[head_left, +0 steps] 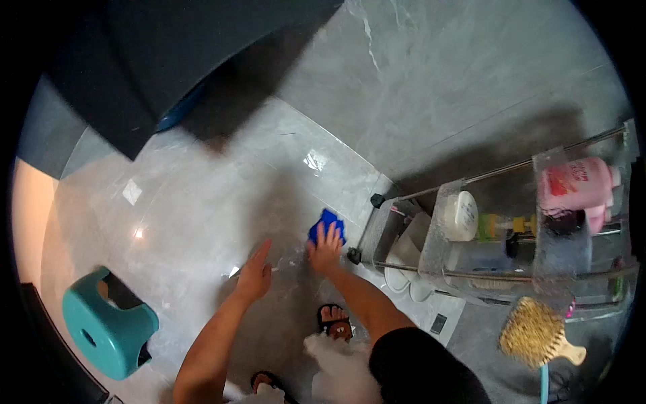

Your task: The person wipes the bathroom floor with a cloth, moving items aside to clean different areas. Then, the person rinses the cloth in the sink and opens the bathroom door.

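A blue cloth [327, 226] lies on the grey tiled floor [182, 195], close to the shelf's front wheels. My right hand [326, 250] presses on it with the fingers spread, covering its lower part. To the left, my left hand [255, 273] hovers over the floor with nothing in it, its fingers extended and the thumb apart.
A wheeled shelf [454, 275] with bottles and a white jar [461, 216] stands on the right. From it hangs a brush [533, 333]. A teal stool [111, 326] is at the lower left, a dark panel [155, 54] at the upper left. My sandalled feet are below.
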Demonstrator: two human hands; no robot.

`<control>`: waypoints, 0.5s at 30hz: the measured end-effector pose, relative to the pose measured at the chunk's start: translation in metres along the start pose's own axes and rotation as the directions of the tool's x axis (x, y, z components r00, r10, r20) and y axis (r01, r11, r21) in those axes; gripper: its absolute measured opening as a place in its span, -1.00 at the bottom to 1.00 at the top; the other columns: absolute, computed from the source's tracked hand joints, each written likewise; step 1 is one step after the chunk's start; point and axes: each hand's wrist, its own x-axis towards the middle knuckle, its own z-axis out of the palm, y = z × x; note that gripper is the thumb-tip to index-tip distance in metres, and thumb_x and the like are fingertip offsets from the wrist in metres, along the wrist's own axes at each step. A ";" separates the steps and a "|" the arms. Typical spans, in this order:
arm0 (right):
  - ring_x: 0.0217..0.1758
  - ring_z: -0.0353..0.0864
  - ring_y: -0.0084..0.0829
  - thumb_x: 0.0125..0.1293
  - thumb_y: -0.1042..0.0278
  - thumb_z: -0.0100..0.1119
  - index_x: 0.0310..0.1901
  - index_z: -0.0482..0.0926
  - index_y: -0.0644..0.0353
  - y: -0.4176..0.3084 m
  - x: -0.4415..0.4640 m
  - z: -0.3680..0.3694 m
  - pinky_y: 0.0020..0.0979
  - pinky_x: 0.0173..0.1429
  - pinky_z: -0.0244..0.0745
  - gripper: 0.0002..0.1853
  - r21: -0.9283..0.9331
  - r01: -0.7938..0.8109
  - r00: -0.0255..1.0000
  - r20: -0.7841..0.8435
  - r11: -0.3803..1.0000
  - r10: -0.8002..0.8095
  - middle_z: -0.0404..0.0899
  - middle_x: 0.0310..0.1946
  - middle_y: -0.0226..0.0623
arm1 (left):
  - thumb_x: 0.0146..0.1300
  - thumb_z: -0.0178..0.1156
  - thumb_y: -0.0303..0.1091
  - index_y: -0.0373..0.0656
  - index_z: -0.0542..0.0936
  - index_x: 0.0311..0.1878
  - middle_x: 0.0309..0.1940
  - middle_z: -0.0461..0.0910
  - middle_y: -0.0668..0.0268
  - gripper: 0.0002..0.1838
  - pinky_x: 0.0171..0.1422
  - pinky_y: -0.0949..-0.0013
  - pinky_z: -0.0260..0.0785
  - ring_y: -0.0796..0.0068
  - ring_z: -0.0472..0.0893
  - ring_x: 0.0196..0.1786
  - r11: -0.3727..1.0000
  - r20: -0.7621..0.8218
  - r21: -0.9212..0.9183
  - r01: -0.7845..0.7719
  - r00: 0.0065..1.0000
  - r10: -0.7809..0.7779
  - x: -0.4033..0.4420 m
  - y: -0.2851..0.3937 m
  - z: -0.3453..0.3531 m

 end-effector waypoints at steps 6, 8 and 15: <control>0.61 -0.46 0.25 0.41 -0.31 -0.18 0.57 -0.23 0.02 0.007 0.146 -0.043 0.18 0.57 -0.46 -0.10 0.292 -0.515 0.846 0.025 0.806 0.532 -0.46 0.57 0.18 | 0.23 0.03 -0.65 -0.18 0.20 0.48 0.43 0.27 -0.03 -0.30 0.51 0.13 0.19 -0.06 0.27 0.46 0.988 -0.036 -0.013 -0.156 0.987 0.155 0.038 -0.013 0.013; 0.61 -0.38 0.22 0.36 -0.25 -0.05 0.57 -0.11 -0.02 -0.008 0.123 -0.018 0.18 0.57 -0.38 -0.12 0.160 -0.200 0.957 -0.181 0.967 0.228 -0.35 0.57 0.16 | 0.18 0.05 -0.65 -0.19 0.21 0.47 0.42 0.28 -0.02 -0.28 0.53 0.12 0.16 -0.05 0.25 0.47 0.984 -0.054 0.045 -0.174 0.983 0.176 0.054 -0.021 0.019; 0.59 -0.16 0.19 0.39 -0.09 0.01 0.52 0.10 0.03 0.028 0.165 -0.023 0.12 0.56 -0.16 -0.25 0.138 -0.068 0.936 -0.334 0.988 0.111 -0.12 0.55 0.13 | 0.21 0.07 -0.62 -0.25 0.19 0.48 0.45 0.21 -0.04 -0.29 0.59 0.12 0.05 -0.05 0.16 0.52 0.978 -0.076 0.101 -0.183 0.979 0.191 0.115 0.016 0.026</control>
